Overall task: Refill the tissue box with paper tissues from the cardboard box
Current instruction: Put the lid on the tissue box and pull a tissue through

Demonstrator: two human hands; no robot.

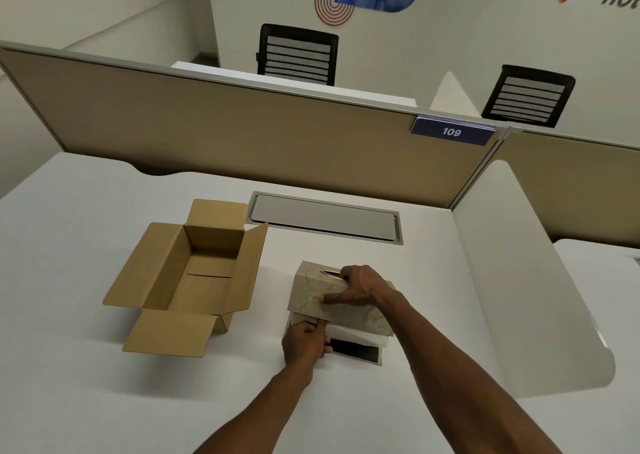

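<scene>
A beige marbled tissue box cover (311, 289) stands on the white desk, tilted up over its dark base (356, 351). My right hand (356, 285) grips the cover from above, with the thumb on its front face and the fingers by the slot. White paper tissues (349, 334) show in the gap between cover and base. My left hand (304, 342) pinches the tissues at the lower left corner of the cover. An open brown cardboard box (194, 273) sits to the left with its flaps spread; its inside looks empty.
A grey cable hatch (325, 216) is set in the desk behind the boxes. A tan partition (242, 131) with a "109" label (452, 131) closes the back, and a white side divider (519, 280) closes the right. Two black chairs stand beyond.
</scene>
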